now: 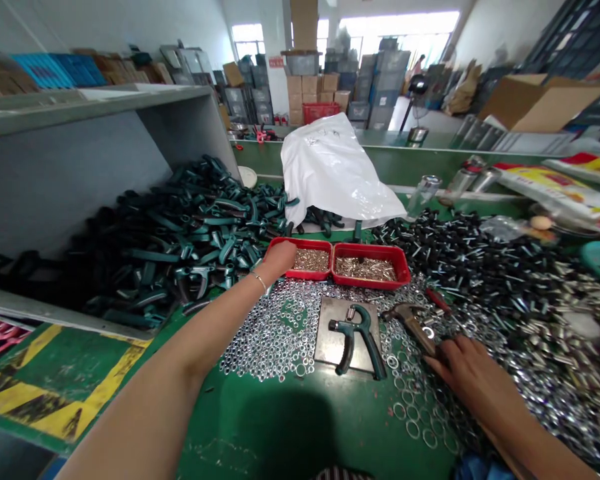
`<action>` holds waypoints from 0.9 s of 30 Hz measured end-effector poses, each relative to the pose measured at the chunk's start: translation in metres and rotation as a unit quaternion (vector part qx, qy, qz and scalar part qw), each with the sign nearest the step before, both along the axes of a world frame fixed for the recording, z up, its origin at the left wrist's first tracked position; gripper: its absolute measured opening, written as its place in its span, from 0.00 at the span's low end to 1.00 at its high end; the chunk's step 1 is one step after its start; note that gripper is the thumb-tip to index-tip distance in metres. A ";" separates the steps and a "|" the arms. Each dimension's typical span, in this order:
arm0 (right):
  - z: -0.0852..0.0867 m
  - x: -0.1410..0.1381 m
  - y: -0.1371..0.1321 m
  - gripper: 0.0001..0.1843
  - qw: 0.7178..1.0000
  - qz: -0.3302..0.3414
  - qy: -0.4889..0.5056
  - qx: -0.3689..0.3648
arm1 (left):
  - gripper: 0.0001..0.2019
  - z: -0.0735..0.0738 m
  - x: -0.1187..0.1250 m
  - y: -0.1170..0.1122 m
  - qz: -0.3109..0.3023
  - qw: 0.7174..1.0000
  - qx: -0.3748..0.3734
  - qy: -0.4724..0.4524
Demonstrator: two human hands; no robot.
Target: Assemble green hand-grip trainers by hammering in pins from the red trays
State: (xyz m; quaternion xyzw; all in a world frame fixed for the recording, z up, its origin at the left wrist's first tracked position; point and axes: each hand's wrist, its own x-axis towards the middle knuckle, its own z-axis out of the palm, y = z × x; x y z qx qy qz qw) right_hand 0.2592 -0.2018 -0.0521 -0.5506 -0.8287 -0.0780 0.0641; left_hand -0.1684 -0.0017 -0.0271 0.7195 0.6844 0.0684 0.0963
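Note:
My left hand [281,259] reaches over the left end of a red tray [314,274] of tiny brass-coloured parts. Its fingers are curled down together, and the tips are hidden. My right hand [463,363] is closed around the wooden handle of a claw hammer [416,327], whose head points away from me. Between my hands, a dark green hand gripper [361,337] with a spring lies on a square metal plate [325,347]. A second red tray [403,270], holding small pins or rivets, stands against the first.
Many small nuts [265,340] spread left of the plate, with rings [413,427] at right. Green handles [220,220] pile up at left. Black-ended parts [460,247] and metal sleeves [555,347] heap at right. A white bag [330,167] stands behind the trays; a red-handled tool [437,300] lies near the hammer.

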 end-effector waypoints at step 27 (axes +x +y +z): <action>0.043 -0.071 -0.015 0.25 0.872 -0.058 0.354 -0.334 | 0.07 -0.018 0.090 -0.112 -0.072 0.853 -0.110 -0.504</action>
